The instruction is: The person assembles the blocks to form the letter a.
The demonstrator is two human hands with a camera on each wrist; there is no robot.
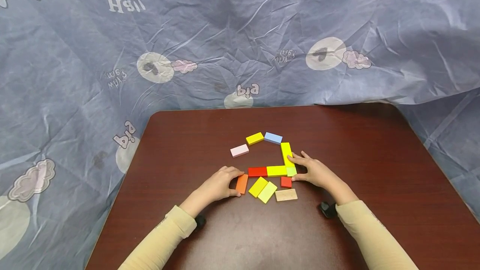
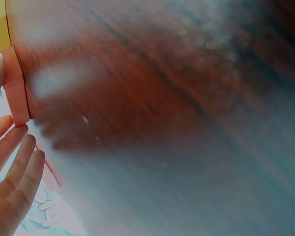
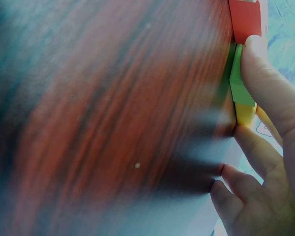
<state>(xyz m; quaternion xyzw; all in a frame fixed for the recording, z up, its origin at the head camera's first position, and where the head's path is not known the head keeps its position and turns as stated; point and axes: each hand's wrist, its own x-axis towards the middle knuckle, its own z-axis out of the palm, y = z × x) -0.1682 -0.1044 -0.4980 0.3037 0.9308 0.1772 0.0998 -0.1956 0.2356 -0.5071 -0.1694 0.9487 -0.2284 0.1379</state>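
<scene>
My left hand (image 1: 220, 184) pinches an orange block (image 1: 242, 183) between thumb and index finger at its two ends, the other fingers spread in the left wrist view. A red block (image 1: 257, 172) lies just beyond it, in a row with a yellow block (image 1: 276, 171) and a light green block (image 1: 291, 171). At the row's right end, my right hand (image 1: 315, 171) has its index fingertip on a long yellow block (image 1: 286, 153). Its thumb (image 3: 265, 73) touches the edge of the green block, beside a small red block (image 1: 286, 182).
Two yellow blocks (image 1: 258, 186) and a wooden block (image 1: 286, 195) lie nearer me. Farther back are pink (image 1: 239, 150), yellow (image 1: 255, 138) and blue (image 1: 273, 137) blocks in an arc. A patterned cloth (image 1: 240, 45) hangs behind the dark brown table (image 1: 187, 136).
</scene>
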